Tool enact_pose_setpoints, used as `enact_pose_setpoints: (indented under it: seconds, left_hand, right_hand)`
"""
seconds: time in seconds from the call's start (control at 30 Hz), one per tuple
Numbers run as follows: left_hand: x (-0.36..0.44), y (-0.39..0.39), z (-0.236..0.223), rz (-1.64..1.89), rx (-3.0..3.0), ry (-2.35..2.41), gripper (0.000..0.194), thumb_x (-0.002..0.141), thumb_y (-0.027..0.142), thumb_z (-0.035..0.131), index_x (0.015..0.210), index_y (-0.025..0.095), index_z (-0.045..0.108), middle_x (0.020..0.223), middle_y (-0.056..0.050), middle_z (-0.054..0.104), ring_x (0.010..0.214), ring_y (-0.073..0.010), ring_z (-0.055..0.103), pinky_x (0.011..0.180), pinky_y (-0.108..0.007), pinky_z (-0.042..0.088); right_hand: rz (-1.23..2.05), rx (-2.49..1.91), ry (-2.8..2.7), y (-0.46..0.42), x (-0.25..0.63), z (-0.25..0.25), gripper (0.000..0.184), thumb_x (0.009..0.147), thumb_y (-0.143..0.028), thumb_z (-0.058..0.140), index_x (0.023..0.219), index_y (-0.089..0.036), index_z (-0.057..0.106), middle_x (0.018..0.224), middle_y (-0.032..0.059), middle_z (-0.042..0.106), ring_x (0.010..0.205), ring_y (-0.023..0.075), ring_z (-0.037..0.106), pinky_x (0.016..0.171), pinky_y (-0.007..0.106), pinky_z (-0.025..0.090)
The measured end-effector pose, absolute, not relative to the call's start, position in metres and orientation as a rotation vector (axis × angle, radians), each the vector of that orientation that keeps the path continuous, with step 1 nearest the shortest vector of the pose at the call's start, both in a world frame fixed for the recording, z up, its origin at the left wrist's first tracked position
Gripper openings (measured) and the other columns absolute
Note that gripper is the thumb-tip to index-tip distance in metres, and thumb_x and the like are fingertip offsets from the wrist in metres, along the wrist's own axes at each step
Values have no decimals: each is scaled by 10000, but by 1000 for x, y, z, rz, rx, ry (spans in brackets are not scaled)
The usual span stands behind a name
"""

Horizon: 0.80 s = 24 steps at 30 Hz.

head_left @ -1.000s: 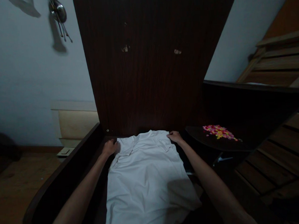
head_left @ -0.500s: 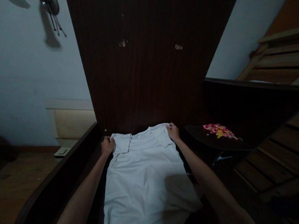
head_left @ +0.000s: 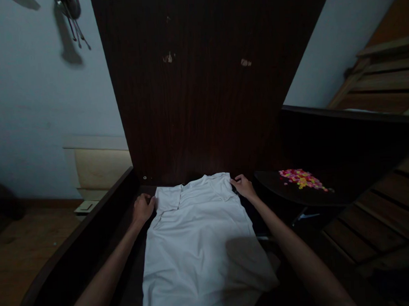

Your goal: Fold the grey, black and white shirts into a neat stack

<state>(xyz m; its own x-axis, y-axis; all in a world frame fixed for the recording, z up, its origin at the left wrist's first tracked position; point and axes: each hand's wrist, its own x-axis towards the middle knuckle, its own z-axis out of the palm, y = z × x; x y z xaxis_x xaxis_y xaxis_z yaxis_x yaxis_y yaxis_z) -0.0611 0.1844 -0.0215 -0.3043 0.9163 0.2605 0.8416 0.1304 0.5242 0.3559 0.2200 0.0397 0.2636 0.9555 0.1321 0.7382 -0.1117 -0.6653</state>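
Observation:
A white short-sleeved T-shirt (head_left: 198, 235) lies spread on a dark surface, its collar at the far end and its hem running out of view at the bottom. The left sleeve is folded inward over the shoulder. My left hand (head_left: 143, 209) rests just beside that sleeve, fingers loosely bent and apart, thumb near the fabric edge. At the opposite shoulder my right hand (head_left: 243, 186) has its fingertips at the cloth's edge, the fingers loosened. Whether they still touch the fabric I cannot tell for sure.
A tall dark wooden panel (head_left: 194, 89) rises behind the shirt. To the left runs a low dark side board (head_left: 72, 242). A dark rounded shelf (head_left: 271, 181) on the right carries small pink and yellow pieces (head_left: 302, 178). Wooden slats (head_left: 382, 212) stand farther right.
Both hands have loosened from the shirt's shoulder corners and moved slightly outward and nearer to me. The shirt's upper edge has settled a little lower.

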Motion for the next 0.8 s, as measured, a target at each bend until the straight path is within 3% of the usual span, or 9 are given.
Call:
enact_pose_setpoints:
  seconds: [0.07, 0.17, 0.23, 0.33, 0.5, 0.67, 0.8]
  left_hand:
    - [-64, 162, -24, 823, 1849, 2251, 321, 867, 427, 441, 869, 162, 624, 937, -140, 693, 930, -272, 656, 840, -346, 475]
    - [-61, 129, -27, 608, 1899, 2263, 412, 859, 542, 438, 740, 192, 620, 849, -136, 701, 901, -301, 653, 802, -358, 466]
    - [-56, 113, -28, 492, 1939, 2239, 417, 831, 578, 477, 705, 204, 612, 820, -128, 704, 887, -305, 653, 772, -349, 460]
    - [-49, 101, -25, 466, 1992, 2172, 297, 827, 473, 525, 705, 212, 598, 826, -105, 711, 863, -273, 659, 743, -313, 445]
    - [-50, 99, -11, 644, 1715, 2155, 240, 870, 378, 452, 747, 214, 577, 768, -76, 706, 766, -231, 676, 633, -265, 412]
    - [-58, 97, -9, 763, 1571, 2136, 145, 797, 330, 519, 774, 201, 580, 773, -61, 697, 779, -225, 670, 643, -254, 418]
    - [-62, 96, -21, 879, 1395, 2074, 330, 749, 441, 573, 940, 173, 592, 913, -84, 705, 876, -244, 660, 713, -281, 455]
  right_hand:
    - [546, -1883, -1633, 196, 365, 39, 281, 859, -473, 548, 830, -197, 591, 652, -1, 656, 436, 119, 550, 475, 226, 396]
    - [688, -1934, -1793, 159, 375, 33, 409, 827, -575, 533, 657, -205, 564, 508, -14, 566, 430, 131, 522, 434, 225, 342]
    - [667, -1945, -1880, 140, 379, 29, 394, 758, -560, 612, 604, -201, 564, 524, -6, 571, 487, 137, 536, 447, 225, 321]
    - [592, -1901, -1913, 125, 380, 27, 320, 677, -444, 676, 537, -201, 522, 539, -13, 549, 547, 133, 529, 477, 222, 310]
    - [901, -1692, -1523, 118, 384, 27, 321, 687, -515, 555, 591, -223, 464, 513, -51, 457, 480, 120, 463, 434, 222, 332]
    - [935, -1632, -1329, 106, 386, 22, 410, 619, -597, 620, 587, -218, 467, 479, -69, 413, 432, 98, 406, 396, 214, 283]
    - [1104, -1653, -1310, 90, 382, 19, 438, 609, -613, 682, 626, -199, 540, 493, -58, 469, 442, 100, 434, 405, 217, 297]
